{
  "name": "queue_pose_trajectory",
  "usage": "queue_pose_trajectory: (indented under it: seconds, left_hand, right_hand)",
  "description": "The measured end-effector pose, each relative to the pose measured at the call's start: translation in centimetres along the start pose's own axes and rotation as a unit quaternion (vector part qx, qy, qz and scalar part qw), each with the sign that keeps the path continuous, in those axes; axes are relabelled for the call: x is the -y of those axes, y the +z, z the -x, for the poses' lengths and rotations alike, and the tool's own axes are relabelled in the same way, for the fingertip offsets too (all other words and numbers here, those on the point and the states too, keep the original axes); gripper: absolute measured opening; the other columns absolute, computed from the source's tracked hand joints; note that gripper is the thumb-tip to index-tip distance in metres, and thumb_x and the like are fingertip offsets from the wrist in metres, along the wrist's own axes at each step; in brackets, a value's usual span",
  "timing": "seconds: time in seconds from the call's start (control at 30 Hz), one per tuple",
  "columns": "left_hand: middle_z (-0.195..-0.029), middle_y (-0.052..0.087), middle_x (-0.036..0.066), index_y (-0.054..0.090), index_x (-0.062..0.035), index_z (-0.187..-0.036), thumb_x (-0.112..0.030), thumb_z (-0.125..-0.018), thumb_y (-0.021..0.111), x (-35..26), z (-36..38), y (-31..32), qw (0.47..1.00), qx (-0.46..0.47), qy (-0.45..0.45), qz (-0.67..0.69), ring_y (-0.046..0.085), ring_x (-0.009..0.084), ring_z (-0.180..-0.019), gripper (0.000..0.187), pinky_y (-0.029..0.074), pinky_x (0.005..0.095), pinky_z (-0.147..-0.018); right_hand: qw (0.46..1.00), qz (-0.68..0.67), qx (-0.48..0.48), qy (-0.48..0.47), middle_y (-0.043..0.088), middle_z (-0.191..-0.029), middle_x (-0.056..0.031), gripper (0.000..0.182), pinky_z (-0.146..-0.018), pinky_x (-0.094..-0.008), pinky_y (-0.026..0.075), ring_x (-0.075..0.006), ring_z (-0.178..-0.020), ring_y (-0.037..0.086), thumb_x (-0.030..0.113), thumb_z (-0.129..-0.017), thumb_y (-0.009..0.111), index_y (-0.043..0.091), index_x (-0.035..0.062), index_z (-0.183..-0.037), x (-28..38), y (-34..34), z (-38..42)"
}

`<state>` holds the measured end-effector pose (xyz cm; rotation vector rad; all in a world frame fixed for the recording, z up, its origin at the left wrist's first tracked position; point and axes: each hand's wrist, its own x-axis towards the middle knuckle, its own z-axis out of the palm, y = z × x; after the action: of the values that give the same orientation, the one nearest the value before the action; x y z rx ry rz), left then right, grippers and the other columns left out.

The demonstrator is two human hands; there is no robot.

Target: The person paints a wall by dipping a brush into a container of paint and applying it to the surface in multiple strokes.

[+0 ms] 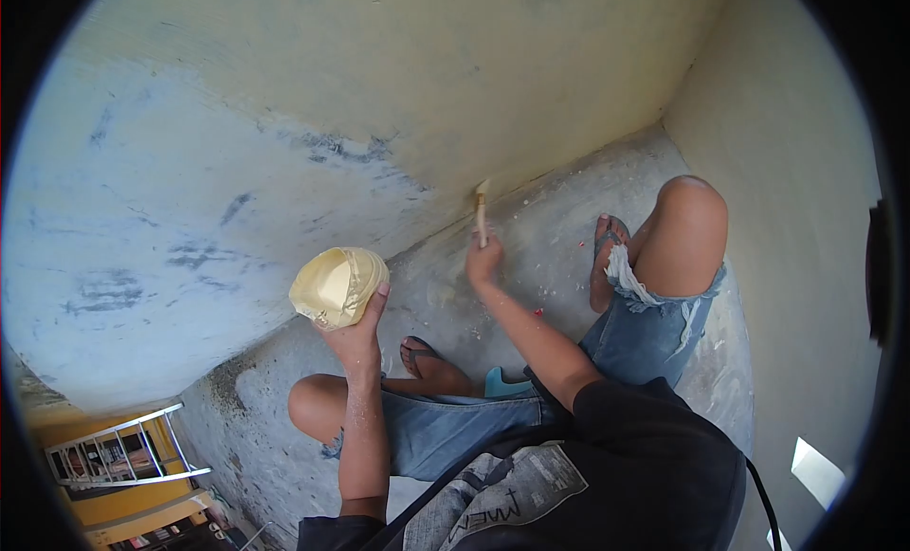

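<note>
My left hand (358, 335) is wrapped round a cut-open plastic container (338, 287) smeared with pale yellow paint, its open top facing up and toward the wall. My right hand (484, 257) grips a paintbrush (482, 214) by its light handle. The bristles touch the wall (455, 105) low down, close to where it meets the floor. Yellowish paint covers the wall's upper and right part; its left part is whitish with dark scuffs.
The grey concrete floor (445, 309) has small red and white bits on it. A turquoise object (505, 384) lies between my legs. At the lower left are a metal ladder (118, 456) and cluttered shelves. Another wall (787, 219) rises at the right.
</note>
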<state>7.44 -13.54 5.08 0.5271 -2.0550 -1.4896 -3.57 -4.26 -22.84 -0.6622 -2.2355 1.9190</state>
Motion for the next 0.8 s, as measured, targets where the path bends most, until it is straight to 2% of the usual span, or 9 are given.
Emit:
queue_pose_trajectory:
  seconds: [0.1, 0.23, 0.33, 0.37, 0.4, 0.53, 0.6, 0.7, 0.8]
  left_hand:
    - [-0.123, 0.065, 0.013, 0.05, 0.0038, -0.136, -0.007, -0.074, 0.092, 0.0, 0.3, -0.5, 1.0, -0.023, -0.002, 0.0, 0.064, 0.0221, -0.113, 0.075, 0.051, 0.0365, -0.101]
    - [-0.129, 0.063, 0.016, 0.05, 0.0056, -0.137, -0.002, -0.08, 0.083, 1.1, -0.1, -2.2, 0.996, -0.042, 0.023, -0.073, 0.064, 0.0247, -0.113, 0.066, 0.052, 0.0368, -0.1]
    - [-0.13, 0.063, 0.018, 0.052, 0.0069, -0.137, -0.004, -0.084, 0.081, 1.7, -0.7, -3.7, 0.995, -0.043, 0.041, -0.085, 0.065, 0.0255, -0.112, 0.061, 0.053, 0.0375, -0.099]
    - [-0.132, 0.062, 0.018, 0.053, 0.0074, -0.138, -0.005, -0.086, 0.08, 2.4, -1.1, -4.8, 0.991, -0.048, 0.038, -0.118, 0.065, 0.0262, -0.112, 0.06, 0.054, 0.0389, -0.098]
    - [-0.132, 0.062, 0.019, 0.053, 0.0077, -0.137, -0.006, -0.087, 0.079, 3.9, -1.9, -6.4, 0.992, -0.044, 0.044, -0.112, 0.065, 0.0273, -0.112, 0.058, 0.056, 0.0401, -0.097]
    - [-0.126, 0.064, 0.025, 0.053, 0.0172, -0.131, -0.017, -0.093, 0.075, 4.3, -3.1, -7.6, 1.0, 0.008, 0.0, 0.025, 0.067, 0.0314, -0.107, 0.055, 0.059, 0.0419, -0.096]
    - [-0.125, 0.064, 0.025, 0.053, 0.0175, -0.131, -0.017, -0.094, 0.074, 5.0, -3.4, -5.6, 0.999, 0.026, -0.026, 0.035, 0.067, 0.0316, -0.107, 0.055, 0.06, 0.0421, -0.095]
    - [-0.125, 0.064, 0.026, 0.052, 0.0183, -0.131, -0.017, -0.095, 0.072, 5.4, -5.5, -5.4, 0.997, 0.022, -0.069, 0.015, 0.068, 0.032, -0.106, 0.054, 0.06, 0.0427, -0.095]
    - [-0.124, 0.066, 0.02, 0.053, 0.011, -0.135, -0.015, -0.095, 0.074, 5.8, -6.1, -6.0, 0.999, -0.018, -0.037, -0.03, 0.068, 0.0271, -0.105, 0.053, 0.057, 0.0377, -0.095]
  right_hand:
    - [0.987, 0.08, 0.129, -0.057, 0.072, -0.095, -0.0254, 0.027, -0.08, -0.0469, 0.054, -0.043, -0.094, 0.07, 0.016, -0.094, 0.067, 0.072, 0.0035, -0.117, 1.5, 0.7, 4.6]
    - [0.936, 0.163, 0.296, -0.098, 0.072, -0.09, -0.0224, 0.023, -0.079, -0.054, 0.054, -0.0439, -0.088, 0.07, 0.025, -0.095, 0.063, 0.074, 0.0081, -0.107, 7.2, -1.5, 6.1]
    - [0.838, 0.3, 0.361, -0.279, 0.075, -0.089, -0.0165, 0.016, -0.075, -0.0514, 0.057, -0.0348, -0.087, 0.074, 0.023, -0.085, 0.068, 0.077, 0.0115, -0.091, 10.5, 0.2, 2.0]
    - [0.744, 0.342, 0.413, -0.398, 0.074, -0.079, -0.0115, 0.013, -0.064, -0.0495, 0.055, -0.03, -0.075, 0.072, 0.026, -0.08, 0.073, 0.077, 0.014, -0.078, 13.3, 1.2, 0.0]
    - [0.682, 0.366, 0.441, -0.454, 0.074, -0.081, -0.0114, 0.015, -0.065, -0.0485, 0.055, -0.0294, -0.076, 0.072, 0.027, -0.081, 0.072, 0.076, 0.0132, -0.079, 15.2, 2.0, -1.7]
    - [0.526, 0.469, 0.533, -0.469, 0.072, -0.086, -0.011, 0.021, -0.072, -0.0445, 0.053, -0.0273, -0.081, 0.069, 0.03, -0.084, 0.069, 0.073, 0.0099, -0.087, 25.7, 3.7, -1.3]
    - [0.541, 0.442, 0.549, -0.458, 0.072, -0.089, -0.0108, 0.024, -0.075, -0.0425, 0.053, -0.0262, -0.083, 0.068, 0.031, -0.086, 0.067, 0.072, 0.0082, -0.09, 30.4, -1.1, -0.6]
    - [0.667, 0.312, 0.527, -0.425, 0.071, -0.094, -0.0105, 0.029, -0.079, -0.0395, 0.052, -0.0246, -0.086, 0.067, 0.033, -0.089, 0.064, 0.07, 0.0057, -0.096, 36.1, -20.5, -0.5]
    - [0.741, 0.149, 0.534, -0.378, 0.069, -0.098, -0.0102, 0.034, -0.084, -0.0365, 0.051, -0.0229, -0.09, 0.065, 0.035, -0.091, 0.062, 0.068, 0.0032, -0.101, 42.4, -24.8, -2.4]
